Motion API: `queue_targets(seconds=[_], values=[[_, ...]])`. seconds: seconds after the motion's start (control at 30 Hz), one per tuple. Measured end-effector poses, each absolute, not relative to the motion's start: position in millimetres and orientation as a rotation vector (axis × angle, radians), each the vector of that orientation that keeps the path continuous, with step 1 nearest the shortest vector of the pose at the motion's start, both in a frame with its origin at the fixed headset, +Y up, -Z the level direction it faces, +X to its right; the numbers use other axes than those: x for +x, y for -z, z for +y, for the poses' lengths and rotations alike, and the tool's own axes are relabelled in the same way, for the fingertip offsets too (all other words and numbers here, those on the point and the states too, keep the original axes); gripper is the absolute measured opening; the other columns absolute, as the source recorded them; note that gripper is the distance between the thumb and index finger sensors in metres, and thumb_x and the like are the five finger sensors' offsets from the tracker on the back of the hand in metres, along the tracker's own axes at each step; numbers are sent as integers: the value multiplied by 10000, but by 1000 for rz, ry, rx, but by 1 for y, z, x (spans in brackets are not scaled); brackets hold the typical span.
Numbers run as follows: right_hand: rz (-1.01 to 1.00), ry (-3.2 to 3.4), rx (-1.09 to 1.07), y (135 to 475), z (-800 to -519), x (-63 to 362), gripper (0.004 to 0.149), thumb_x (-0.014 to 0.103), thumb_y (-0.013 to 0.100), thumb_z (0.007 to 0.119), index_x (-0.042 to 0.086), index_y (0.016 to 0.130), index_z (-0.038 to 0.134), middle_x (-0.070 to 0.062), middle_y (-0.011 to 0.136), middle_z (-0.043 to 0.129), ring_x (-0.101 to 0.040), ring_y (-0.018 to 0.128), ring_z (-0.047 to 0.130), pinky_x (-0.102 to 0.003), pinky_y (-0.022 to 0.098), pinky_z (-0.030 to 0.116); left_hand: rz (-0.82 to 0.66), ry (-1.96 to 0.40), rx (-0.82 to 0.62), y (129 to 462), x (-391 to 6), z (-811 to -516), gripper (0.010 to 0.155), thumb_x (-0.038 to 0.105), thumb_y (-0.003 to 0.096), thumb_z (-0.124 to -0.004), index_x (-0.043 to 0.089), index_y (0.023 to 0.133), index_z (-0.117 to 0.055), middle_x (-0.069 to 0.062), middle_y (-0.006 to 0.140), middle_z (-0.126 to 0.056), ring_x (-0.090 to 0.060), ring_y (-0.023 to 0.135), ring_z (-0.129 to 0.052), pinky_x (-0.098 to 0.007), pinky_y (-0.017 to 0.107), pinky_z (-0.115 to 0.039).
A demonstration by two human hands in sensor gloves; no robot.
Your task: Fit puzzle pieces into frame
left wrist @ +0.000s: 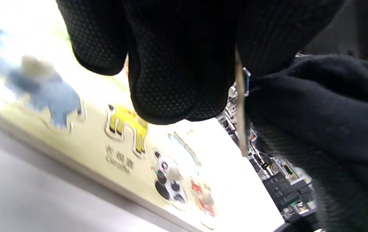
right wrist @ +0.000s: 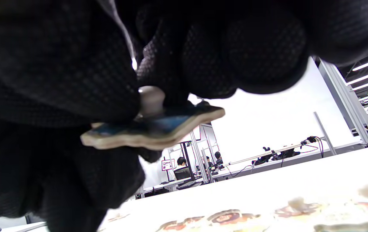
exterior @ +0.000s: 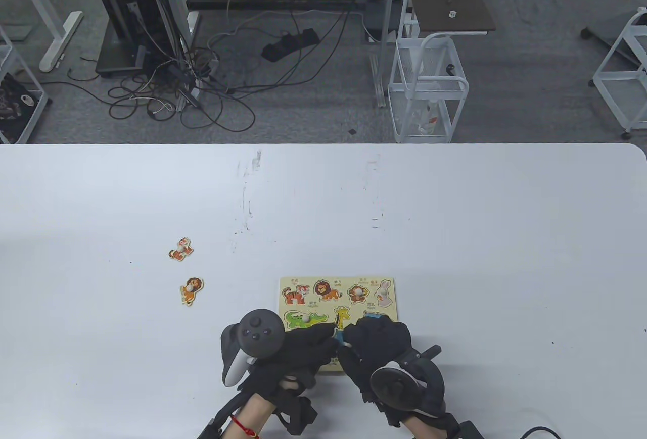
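The yellow puzzle frame lies just ahead of both hands, with a crocodile piece, a giraffe and a monkey seated in it. Over its near edge my right hand pinches the white knob of a blue animal piece and holds it above the board. My left hand reaches across from the left, its fingers on that piece, seen edge-on. A loose tiger piece and a loose lion piece lie on the table to the left.
The white table stretches wide on all sides of the frame. Beyond its far edge are a wire cart, cables on the floor and a desk stand. The hands cover the frame's near row.
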State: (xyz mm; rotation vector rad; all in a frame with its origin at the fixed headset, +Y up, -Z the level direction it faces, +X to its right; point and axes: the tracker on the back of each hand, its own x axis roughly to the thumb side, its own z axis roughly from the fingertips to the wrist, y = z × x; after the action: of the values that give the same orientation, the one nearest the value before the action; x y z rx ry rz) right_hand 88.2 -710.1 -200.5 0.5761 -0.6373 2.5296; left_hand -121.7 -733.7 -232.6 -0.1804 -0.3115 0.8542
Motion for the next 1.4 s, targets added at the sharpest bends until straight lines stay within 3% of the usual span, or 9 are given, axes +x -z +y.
queue_targets(seconds=[0.2, 0.4, 0.6, 0.83, 1.13, 1.4], values=[[-626, -2612, 487, 207, -700, 100, 473, 394, 290, 1021, 100, 659, 994, -152, 647, 958, -352, 412, 967, -586, 399, 797, -314, -697, 40, 228, -129, -725, 442, 458, 459, -827, 272, 851, -913, -39, 803, -1027, -225, 660, -1075, -459, 675, -768], [-612, -2778, 501, 221, -692, 97, 472, 403, 282, 1026, 115, 655, 999, -136, 645, 964, -336, 412, 976, -575, 402, 812, -279, -491, 156, 228, -139, -722, 542, 510, 452, -807, 279, 941, -820, -58, 938, -919, -251, 802, -990, -462, 739, -677], [-480, -2964, 543, 241, -694, 91, 472, 403, 283, 1023, 123, 662, 996, -130, 655, 961, -333, 422, 976, -571, 411, 811, -247, -426, 147, 230, -148, -722, 632, 576, 453, -764, 306, 1024, -731, -61, 1105, -722, -333, 1008, -783, -499, 787, -538], [-337, -3100, 552, 260, -699, 86, 472, 404, 282, 1020, 128, 664, 995, -126, 656, 963, -333, 425, 977, -569, 416, 811, -261, -424, 64, 230, -143, -729, 697, 639, 445, -715, 334, 1070, -663, -67, 1170, -607, -375, 1098, -624, -544, 801, -453], [-80, -3221, 503, 283, -713, 81, 470, 408, 286, 1015, 130, 665, 995, -123, 657, 964, -331, 426, 980, -569, 418, 811, -267, -421, 56, 230, -141, -730, 688, 643, 446, -707, 355, 1069, -659, -51, 1176, -609, -383, 1098, -626, -559, 796, -452], [-14, -3268, 513, 287, -724, 77, 468, 407, 290, 1013, 131, 668, 995, -122, 659, 964, -332, 427, 981, -568, 417, 811, -284, -422, 71, 227, -136, -731, 667, 628, 451, -710, 344, 1054, -686, -61, 1161, -640, -383, 1081, -663, -569, 788, -469]])
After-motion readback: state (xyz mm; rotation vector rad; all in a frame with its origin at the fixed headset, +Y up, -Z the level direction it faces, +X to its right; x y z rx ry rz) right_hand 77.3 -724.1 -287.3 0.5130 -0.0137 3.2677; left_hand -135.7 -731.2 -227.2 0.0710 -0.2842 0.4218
